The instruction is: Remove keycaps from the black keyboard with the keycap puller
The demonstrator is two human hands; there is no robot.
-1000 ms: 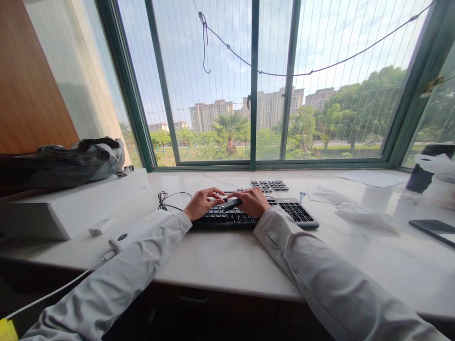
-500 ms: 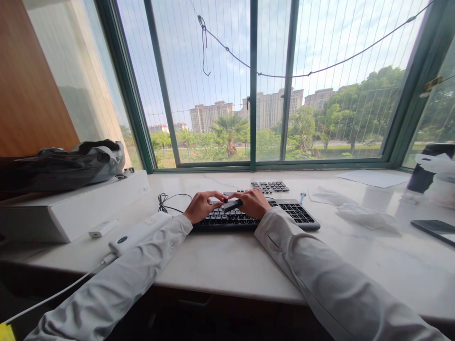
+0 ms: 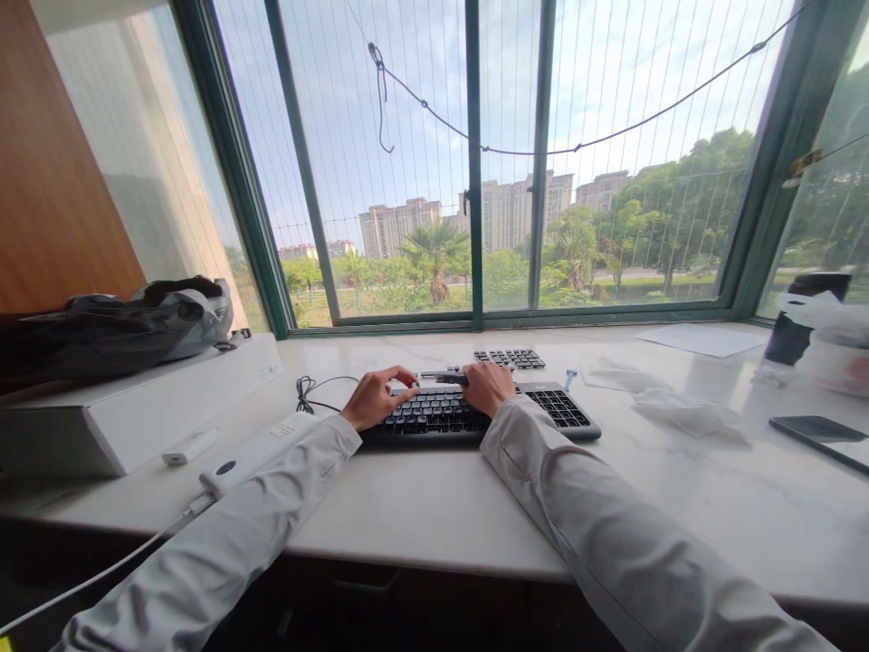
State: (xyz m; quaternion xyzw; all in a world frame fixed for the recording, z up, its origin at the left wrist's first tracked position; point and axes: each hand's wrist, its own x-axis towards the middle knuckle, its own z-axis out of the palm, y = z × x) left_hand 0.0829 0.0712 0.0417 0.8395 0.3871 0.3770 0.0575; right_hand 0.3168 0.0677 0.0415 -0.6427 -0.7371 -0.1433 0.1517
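A black keyboard [image 3: 557, 407] lies on the pale marble sill in front of the window. My left hand [image 3: 372, 398] rests on its left end with the fingers curled against the far edge. My right hand [image 3: 487, 388] sits on the keyboard's middle and pinches a small dark flat tool [image 3: 444, 378] that points left, toward my left fingertips. Several loose black keycaps [image 3: 509, 359] lie in rows on the sill just behind the keyboard. Both arms wear light sleeves.
A white box [image 3: 136, 403] with a dark bag [image 3: 109, 324] on it stands at the left. A white power bank [image 3: 254, 450] with cable lies near my left sleeve. Crumpled tissues [image 3: 685, 412], a phone [image 3: 818, 437], a paper sheet [image 3: 702, 340] and a dark bottle [image 3: 797, 317] are at the right.
The view has tipped slightly. My right hand has moved the dark tool from above the keys back to the keyboard's far edge, and it now lies flatter.
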